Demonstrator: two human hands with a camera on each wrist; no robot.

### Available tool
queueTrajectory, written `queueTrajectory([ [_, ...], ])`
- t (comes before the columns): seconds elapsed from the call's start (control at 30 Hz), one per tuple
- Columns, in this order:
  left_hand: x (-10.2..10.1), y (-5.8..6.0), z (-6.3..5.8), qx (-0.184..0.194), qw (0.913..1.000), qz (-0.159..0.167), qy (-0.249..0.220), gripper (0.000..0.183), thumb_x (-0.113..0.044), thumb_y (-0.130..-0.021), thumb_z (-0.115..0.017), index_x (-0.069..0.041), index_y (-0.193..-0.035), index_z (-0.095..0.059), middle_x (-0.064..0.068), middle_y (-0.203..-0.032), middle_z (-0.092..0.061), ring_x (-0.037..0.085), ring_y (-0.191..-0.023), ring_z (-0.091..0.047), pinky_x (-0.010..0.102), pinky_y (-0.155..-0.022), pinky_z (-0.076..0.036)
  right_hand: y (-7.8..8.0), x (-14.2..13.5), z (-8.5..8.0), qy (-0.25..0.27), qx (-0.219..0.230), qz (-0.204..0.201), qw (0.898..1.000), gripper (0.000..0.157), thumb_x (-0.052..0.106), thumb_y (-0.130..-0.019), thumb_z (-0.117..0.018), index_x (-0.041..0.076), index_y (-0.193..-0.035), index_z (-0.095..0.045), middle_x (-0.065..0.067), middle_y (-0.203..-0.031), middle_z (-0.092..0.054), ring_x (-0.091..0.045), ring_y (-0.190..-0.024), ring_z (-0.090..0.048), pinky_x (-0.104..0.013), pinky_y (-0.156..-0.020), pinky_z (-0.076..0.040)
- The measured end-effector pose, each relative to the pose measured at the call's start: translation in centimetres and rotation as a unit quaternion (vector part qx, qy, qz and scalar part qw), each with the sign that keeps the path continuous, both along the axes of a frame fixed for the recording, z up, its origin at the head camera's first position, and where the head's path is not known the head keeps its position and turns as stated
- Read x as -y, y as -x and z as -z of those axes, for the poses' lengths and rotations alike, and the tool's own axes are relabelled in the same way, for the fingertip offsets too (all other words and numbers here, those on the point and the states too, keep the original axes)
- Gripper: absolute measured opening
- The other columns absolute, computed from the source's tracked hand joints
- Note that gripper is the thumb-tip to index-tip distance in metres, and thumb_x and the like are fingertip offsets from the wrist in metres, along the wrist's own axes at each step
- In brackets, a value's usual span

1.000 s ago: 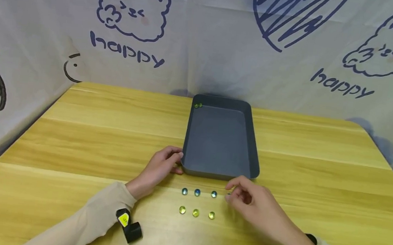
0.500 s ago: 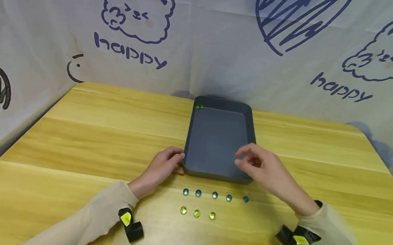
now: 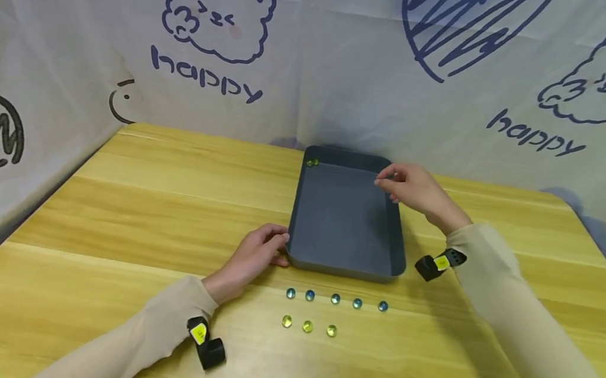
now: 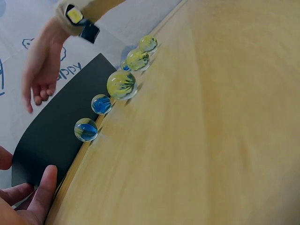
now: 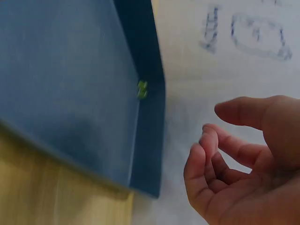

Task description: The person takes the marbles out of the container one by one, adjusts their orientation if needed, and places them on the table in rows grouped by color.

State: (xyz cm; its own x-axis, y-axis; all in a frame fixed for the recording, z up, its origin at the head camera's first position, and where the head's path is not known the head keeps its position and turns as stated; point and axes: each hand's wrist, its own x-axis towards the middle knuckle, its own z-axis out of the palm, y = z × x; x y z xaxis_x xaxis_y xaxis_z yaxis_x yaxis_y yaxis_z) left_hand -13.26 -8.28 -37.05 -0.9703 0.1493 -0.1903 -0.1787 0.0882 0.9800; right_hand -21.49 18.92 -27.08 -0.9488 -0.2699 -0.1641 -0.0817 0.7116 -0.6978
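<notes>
A dark grey rectangular tray [image 3: 340, 216] lies on the wooden table, with two small yellow-green marbles [image 3: 313, 162] together in its far left corner. My left hand [image 3: 255, 253] rests against the outside of the tray's near left corner, its fingertips touching the wall. Over the tray's far right side hovers my right hand [image 3: 410, 188]. The right wrist view shows its thumb [image 5: 243, 111] apart from its bent fingers and nothing between them. In front of the tray, several blue marbles [image 3: 335, 299] form a row, with three yellow marbles [image 3: 307, 326] in a nearer row.
The wooden table [image 3: 147, 200] extends to both sides of the tray. Behind it hangs a white cloth [image 3: 339, 67] with blue drawings and writing. Black wrist cameras [image 3: 211, 352] stick out below both sleeves.
My right hand has left the right end of the blue marble row and moved forward over the tray to its far right side. The left hand has stayed at the tray's corner.
</notes>
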Motion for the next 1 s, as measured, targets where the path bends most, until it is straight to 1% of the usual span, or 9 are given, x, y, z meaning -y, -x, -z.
queueTrajectory([
  [0.13, -0.1, 0.0, -0.1, 0.001, 1.0000, -0.004, 0.002, 0.033, -0.010, -0.100, -0.047, 0.009, -0.127, -0.052, 0.021, -0.106, -0.057, 0.021, -0.083, -0.060, 0.030, -0.072, -0.058, 1.7, -0.4, 0.5, -0.001, 0.025, 0.007, 1.000, 0.035, 0.021, -0.102, -0.049, -0.003, -0.126, -0.056, -0.021, -0.118, -0.055, -0.037, -0.097, -0.056, -0.045, -0.090, -0.050],
  [0.33, -0.2, 0.1, -0.1, -0.002, 1.0000, -0.001, 0.002, 0.034, -0.010, -0.100, -0.047, 0.010, -0.127, -0.052, 0.022, -0.107, -0.057, 0.022, -0.085, -0.060, 0.030, -0.073, -0.058, 3.7, -0.3, 0.5, -0.043, 0.015, 0.012, 0.999, 0.037, 0.019, -0.101, -0.048, -0.006, -0.127, -0.056, -0.024, -0.123, -0.054, -0.040, -0.106, -0.056, -0.047, -0.091, -0.050],
  [0.57, -0.2, 0.2, -0.3, -0.001, 1.0000, 0.000, 0.004, 0.034, -0.010, -0.100, -0.047, 0.010, -0.127, -0.052, 0.022, -0.107, -0.057, 0.021, -0.083, -0.061, 0.030, -0.073, -0.058, 5.9, 1.1, 0.2, -0.060, 0.023, -0.012, 0.998, 0.035, 0.018, -0.101, -0.049, -0.005, -0.127, -0.057, -0.023, -0.114, -0.057, -0.038, -0.105, -0.056, -0.046, -0.091, -0.051],
  [0.63, -0.2, 0.3, -0.4, -0.002, 1.0000, -0.001, 0.005, 0.034, -0.010, -0.100, -0.047, 0.010, -0.127, -0.052, 0.021, -0.106, -0.057, 0.020, -0.080, -0.061, 0.030, -0.072, -0.058, 6.5, 1.7, 0.3, -0.065, 0.021, -0.017, 0.998, 0.036, 0.018, -0.100, -0.050, -0.006, -0.126, -0.057, -0.024, -0.115, -0.058, -0.038, -0.106, -0.056, -0.045, -0.090, -0.051],
  [0.8, -0.1, 0.3, -0.3, -0.002, 1.0000, 0.000, 0.002, 0.033, -0.010, -0.100, -0.048, 0.010, -0.126, -0.052, 0.021, -0.106, -0.057, 0.019, -0.079, -0.061, 0.029, -0.072, -0.058, 7.8, 3.2, 1.2, -0.050, 0.024, -0.015, 0.998, 0.035, 0.016, -0.099, -0.051, -0.006, -0.126, -0.058, -0.024, -0.118, -0.058, -0.037, -0.106, -0.057, -0.040, -0.087, -0.053],
  [1.0, -0.2, 0.1, -0.2, -0.001, 1.0000, 0.000, 0.001, 0.033, -0.010, -0.100, -0.048, 0.010, -0.126, -0.052, 0.021, -0.106, -0.056, 0.019, -0.077, -0.061, 0.030, -0.072, -0.058, 8.7, 5.5, 3.1, -0.019, 0.010, -0.004, 1.000, 0.034, 0.015, -0.099, -0.052, -0.004, -0.126, -0.059, -0.022, -0.109, -0.061, -0.031, -0.092, -0.061, -0.039, -0.083, -0.055],
])
